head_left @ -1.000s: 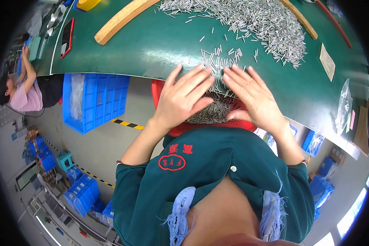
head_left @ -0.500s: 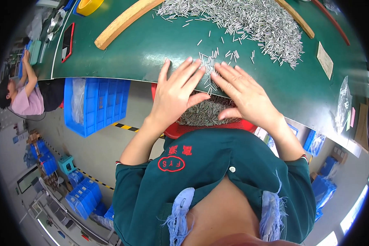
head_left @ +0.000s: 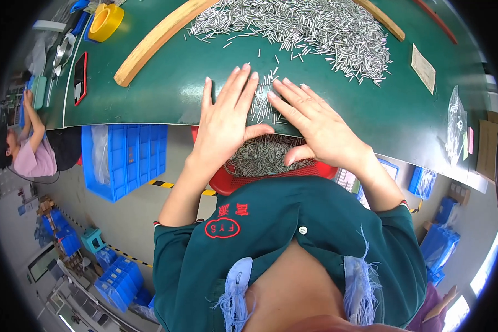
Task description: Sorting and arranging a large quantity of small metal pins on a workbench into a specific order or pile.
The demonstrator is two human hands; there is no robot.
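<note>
From where I stand, the small metal pins lie on the green tabletop in the gap between the two hands, most with their long axes running roughly from the fingertips back toward the wrists, a few aslant. The left hand flanks them on one side and the right hand on the other; the right is nearer, its index fingertip at the pins' edge, though I can't tell whether it touches. Both hands are palm down, fingers outstretched and a little spread, thumbs pointing inward, neither pinching anything. Below the thumbs, under the table's edge, sits one red basket holding a mass of pins. Ahead of the fingertips lies one big heap of pins. Counting: two hands, one basket, one heap, pins too many to number; one wooden strip beyond the left hand, another wooden strip beyond the right; farther left, one red-edged phone and one yellow tape roll.
</note>
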